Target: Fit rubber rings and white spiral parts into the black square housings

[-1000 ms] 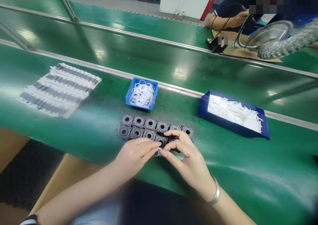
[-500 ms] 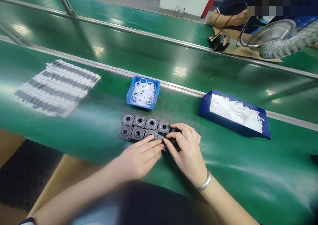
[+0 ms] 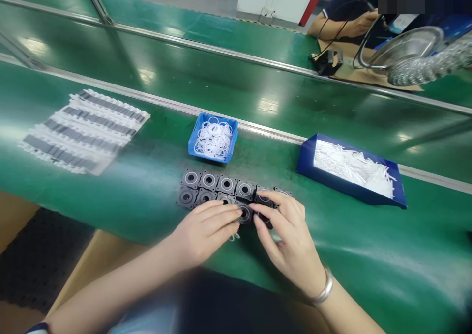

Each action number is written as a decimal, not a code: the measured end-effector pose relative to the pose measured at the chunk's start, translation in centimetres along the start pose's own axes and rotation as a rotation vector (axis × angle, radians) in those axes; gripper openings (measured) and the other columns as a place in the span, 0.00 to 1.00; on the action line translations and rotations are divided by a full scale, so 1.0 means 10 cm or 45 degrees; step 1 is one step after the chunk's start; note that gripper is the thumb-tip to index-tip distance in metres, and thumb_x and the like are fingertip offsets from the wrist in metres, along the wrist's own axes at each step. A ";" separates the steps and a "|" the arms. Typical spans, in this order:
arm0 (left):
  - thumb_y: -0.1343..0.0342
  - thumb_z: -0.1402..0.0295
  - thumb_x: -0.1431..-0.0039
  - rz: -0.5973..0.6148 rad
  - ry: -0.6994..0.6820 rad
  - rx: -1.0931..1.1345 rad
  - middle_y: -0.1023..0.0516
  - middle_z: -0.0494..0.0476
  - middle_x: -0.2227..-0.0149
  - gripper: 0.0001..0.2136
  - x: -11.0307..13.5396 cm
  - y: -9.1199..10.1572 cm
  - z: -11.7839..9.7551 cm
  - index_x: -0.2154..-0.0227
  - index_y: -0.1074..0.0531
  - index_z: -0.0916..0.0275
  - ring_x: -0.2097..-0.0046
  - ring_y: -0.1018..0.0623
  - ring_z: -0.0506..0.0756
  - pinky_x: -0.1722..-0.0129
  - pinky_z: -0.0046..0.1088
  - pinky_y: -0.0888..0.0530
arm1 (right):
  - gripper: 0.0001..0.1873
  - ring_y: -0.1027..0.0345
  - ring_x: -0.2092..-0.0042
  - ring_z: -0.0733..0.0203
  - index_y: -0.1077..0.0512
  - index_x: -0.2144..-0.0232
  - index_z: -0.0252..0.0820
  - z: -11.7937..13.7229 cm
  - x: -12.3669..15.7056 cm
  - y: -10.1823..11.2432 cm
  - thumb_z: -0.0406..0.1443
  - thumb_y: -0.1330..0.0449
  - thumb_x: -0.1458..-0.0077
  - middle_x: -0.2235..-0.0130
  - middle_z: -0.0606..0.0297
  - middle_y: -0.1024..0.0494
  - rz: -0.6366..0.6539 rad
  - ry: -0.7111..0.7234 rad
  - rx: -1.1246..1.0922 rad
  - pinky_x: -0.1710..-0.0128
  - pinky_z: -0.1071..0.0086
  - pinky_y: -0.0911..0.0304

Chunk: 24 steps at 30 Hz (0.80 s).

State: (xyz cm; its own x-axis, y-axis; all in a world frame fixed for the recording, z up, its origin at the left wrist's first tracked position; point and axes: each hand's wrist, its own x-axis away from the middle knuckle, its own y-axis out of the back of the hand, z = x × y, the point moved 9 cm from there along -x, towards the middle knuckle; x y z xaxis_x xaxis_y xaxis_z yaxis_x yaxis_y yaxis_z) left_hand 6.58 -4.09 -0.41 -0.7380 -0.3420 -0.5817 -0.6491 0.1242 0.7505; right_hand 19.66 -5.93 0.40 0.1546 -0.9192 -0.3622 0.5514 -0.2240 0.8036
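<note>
Black square parts (image 3: 208, 180) with round centres and pale rings lie in two rows on the green table. My left hand (image 3: 201, 231) reaches over the near row, fingers long and close together, fingertips at a black part (image 3: 244, 215). White rings (image 3: 233, 236) stick out below its fingers; its thumb is hidden. My right hand (image 3: 291, 228) hovers over the right end of the rows, fingers curved and apart, nothing visible between them. It covers some of the parts there. A blue bin (image 3: 190, 145) of white rings stands just behind the rows.
A dark blue tray (image 3: 346, 194) with white strips stands at the right. On the left lies a sheet of grey and white strips (image 3: 84, 132). A metal rail (image 3: 271, 133) runs behind. Across it, a person's hand (image 3: 363, 24) is near a ribbed duct (image 3: 427, 69).
My right hand has opened and drawn back a little to the right, apart from my left fingertips. The part between the hands now shows more, as do the rings under my left hand.
</note>
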 end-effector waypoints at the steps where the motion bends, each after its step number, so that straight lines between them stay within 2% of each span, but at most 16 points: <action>1: 0.45 0.76 0.36 -0.054 0.085 0.023 0.18 0.60 0.56 0.07 -0.01 0.05 0.05 0.57 0.25 0.66 0.53 0.20 0.56 0.52 0.38 0.23 | 0.12 0.39 0.43 0.49 0.29 0.54 0.42 0.04 -0.03 -0.01 0.32 0.39 0.42 0.45 0.53 0.31 0.029 -0.008 -0.080 0.44 0.51 0.45; 3: 0.43 0.76 0.38 -0.151 0.205 0.047 0.17 0.58 0.62 0.07 -0.01 0.15 0.12 0.58 0.25 0.66 0.61 0.18 0.53 0.60 0.33 0.22 | 0.09 0.39 0.43 0.50 0.29 0.58 0.44 0.11 -0.09 -0.07 0.36 0.37 0.42 0.46 0.55 0.31 0.096 -0.018 -0.212 0.44 0.52 0.44; 5: 0.43 0.77 0.38 -0.217 0.252 0.042 0.17 0.57 0.64 0.07 0.01 0.21 0.14 0.58 0.25 0.67 0.64 0.18 0.52 0.64 0.30 0.23 | 0.04 0.38 0.44 0.52 0.29 0.63 0.45 0.15 -0.14 -0.14 0.36 0.38 0.41 0.47 0.58 0.31 0.118 -0.045 -0.286 0.45 0.53 0.44; 7: 0.42 0.77 0.39 -0.241 0.288 0.034 0.17 0.56 0.65 0.07 0.05 0.25 0.17 0.58 0.25 0.67 0.66 0.18 0.52 0.65 0.29 0.23 | 0.01 0.37 0.44 0.54 0.29 0.65 0.46 0.13 -0.19 -0.20 0.34 0.40 0.40 0.48 0.59 0.31 0.118 -0.092 -0.340 0.45 0.54 0.43; 10: 0.42 0.76 0.38 -0.222 0.366 0.070 0.17 0.55 0.65 0.09 0.13 0.29 0.27 0.56 0.25 0.66 0.67 0.19 0.50 0.65 0.27 0.23 | 0.02 0.37 0.44 0.54 0.28 0.66 0.46 0.04 -0.26 -0.29 0.36 0.40 0.39 0.48 0.60 0.31 0.152 -0.161 -0.406 0.46 0.54 0.41; 14: 0.42 0.77 0.38 -0.294 0.460 0.038 0.17 0.55 0.63 0.09 0.27 0.43 0.43 0.56 0.25 0.64 0.64 0.18 0.50 0.63 0.27 0.23 | 0.04 0.37 0.44 0.53 0.28 0.67 0.46 -0.05 -0.35 -0.34 0.37 0.41 0.38 0.48 0.59 0.30 0.143 -0.201 -0.327 0.46 0.52 0.42; 17: 0.41 0.76 0.39 -0.258 0.358 -0.005 0.17 0.58 0.60 0.08 0.28 0.42 0.39 0.58 0.24 0.64 0.59 0.18 0.53 0.58 0.31 0.23 | 0.04 0.39 0.43 0.50 0.28 0.68 0.46 -0.03 -0.39 -0.36 0.36 0.41 0.39 0.50 0.59 0.28 0.110 -0.155 -0.139 0.45 0.50 0.45; 21: 0.44 0.75 0.37 -0.055 0.081 -0.024 0.20 0.63 0.52 0.07 0.24 0.20 0.20 0.57 0.24 0.66 0.48 0.22 0.58 0.46 0.41 0.25 | 0.04 0.40 0.42 0.47 0.29 0.69 0.44 0.01 -0.41 -0.36 0.35 0.41 0.40 0.51 0.59 0.27 0.039 -0.109 0.056 0.45 0.49 0.48; 24: 0.48 0.78 0.36 0.025 -0.033 -0.106 0.20 0.65 0.52 0.09 0.22 0.09 0.12 0.57 0.25 0.69 0.46 0.23 0.60 0.43 0.44 0.27 | 0.02 0.39 0.42 0.48 0.29 0.67 0.44 0.02 -0.41 -0.37 0.34 0.41 0.40 0.50 0.57 0.27 0.023 -0.110 0.124 0.46 0.49 0.47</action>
State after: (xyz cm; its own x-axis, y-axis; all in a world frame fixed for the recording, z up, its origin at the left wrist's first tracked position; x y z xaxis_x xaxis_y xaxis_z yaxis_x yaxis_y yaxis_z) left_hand 4.13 -3.58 -1.41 -0.7556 -0.3156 -0.5740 -0.6178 0.0521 0.7846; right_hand 16.87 -1.40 -1.00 0.0905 -0.9468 -0.3088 0.4664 -0.2337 0.8531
